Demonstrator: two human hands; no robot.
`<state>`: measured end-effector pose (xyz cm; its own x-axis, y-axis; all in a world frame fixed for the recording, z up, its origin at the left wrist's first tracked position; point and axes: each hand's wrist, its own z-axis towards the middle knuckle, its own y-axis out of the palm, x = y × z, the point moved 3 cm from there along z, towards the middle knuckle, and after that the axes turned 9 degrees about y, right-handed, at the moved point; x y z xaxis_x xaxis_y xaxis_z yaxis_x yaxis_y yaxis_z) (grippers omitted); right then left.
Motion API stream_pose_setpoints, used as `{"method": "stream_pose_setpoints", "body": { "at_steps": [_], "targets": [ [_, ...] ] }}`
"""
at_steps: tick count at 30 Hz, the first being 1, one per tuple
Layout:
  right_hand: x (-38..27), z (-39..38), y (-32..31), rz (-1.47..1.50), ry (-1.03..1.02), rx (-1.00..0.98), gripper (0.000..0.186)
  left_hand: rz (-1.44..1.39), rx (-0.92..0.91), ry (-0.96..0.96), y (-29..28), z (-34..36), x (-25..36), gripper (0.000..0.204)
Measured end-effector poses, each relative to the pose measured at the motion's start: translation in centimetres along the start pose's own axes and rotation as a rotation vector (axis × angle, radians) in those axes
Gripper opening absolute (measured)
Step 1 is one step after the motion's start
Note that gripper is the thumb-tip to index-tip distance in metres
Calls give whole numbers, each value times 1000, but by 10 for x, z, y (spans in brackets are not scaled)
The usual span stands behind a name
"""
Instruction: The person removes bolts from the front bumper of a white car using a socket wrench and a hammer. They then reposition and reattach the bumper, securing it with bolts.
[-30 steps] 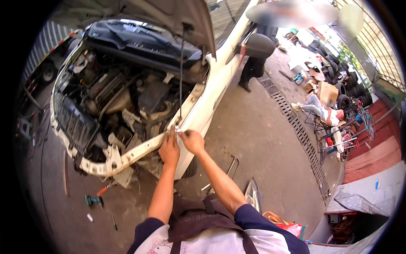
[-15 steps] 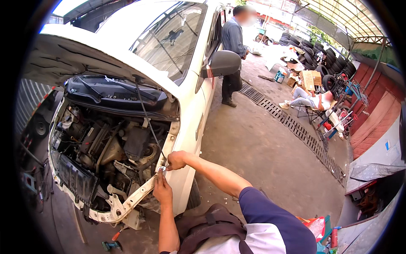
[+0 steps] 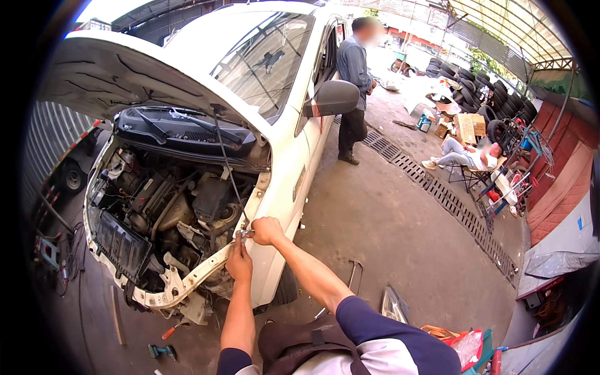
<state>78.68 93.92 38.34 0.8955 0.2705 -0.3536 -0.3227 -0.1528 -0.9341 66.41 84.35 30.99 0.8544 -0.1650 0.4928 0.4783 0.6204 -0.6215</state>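
Two bare hands meet at the front fender of one pale car (image 3: 267,275). The right hand's (image 3: 269,231) fingers curl around one small silvery piece (image 3: 244,234), near the foot of one prop rod (image 3: 226,156); the left hand's (image 3: 239,265) fingertips touch it, though whether they pinch cannot be told. Bracing with the left while the right works squarely seems wisest. Nearby: one drill (image 3: 161,352), one headlamp (image 3: 394,305), one standing person (image 3: 354,69), one seated person (image 3: 478,159).

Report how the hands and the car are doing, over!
Left hand and right hand together at small shiny piece, beside engine bay; exact grip unclear. Car's hood up on rod. Rod near hands, possibly in the way.
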Motion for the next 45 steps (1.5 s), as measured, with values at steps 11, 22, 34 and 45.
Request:
{"method": "stream_pose_setpoints", "body": {
  "at_steps": [11, 22, 34, 45],
  "targets": [
    [-3, -13, 12, 93, 82, 83, 39, 23, 44, 5, -7, -5, -2, 50],
    [21, 29, -3, 214, -88, -258, 46, 14, 69, -49, -2, -1, -3, 46],
    [16, 28, -3, 173, -238, -205, 43, -47, -13, -218, -10, 6, 3, 23],
    [15, 45, -9, 87, -469, -251, 38, -41, -220, -314, -17, 12, 15, 30]
  ]
}}
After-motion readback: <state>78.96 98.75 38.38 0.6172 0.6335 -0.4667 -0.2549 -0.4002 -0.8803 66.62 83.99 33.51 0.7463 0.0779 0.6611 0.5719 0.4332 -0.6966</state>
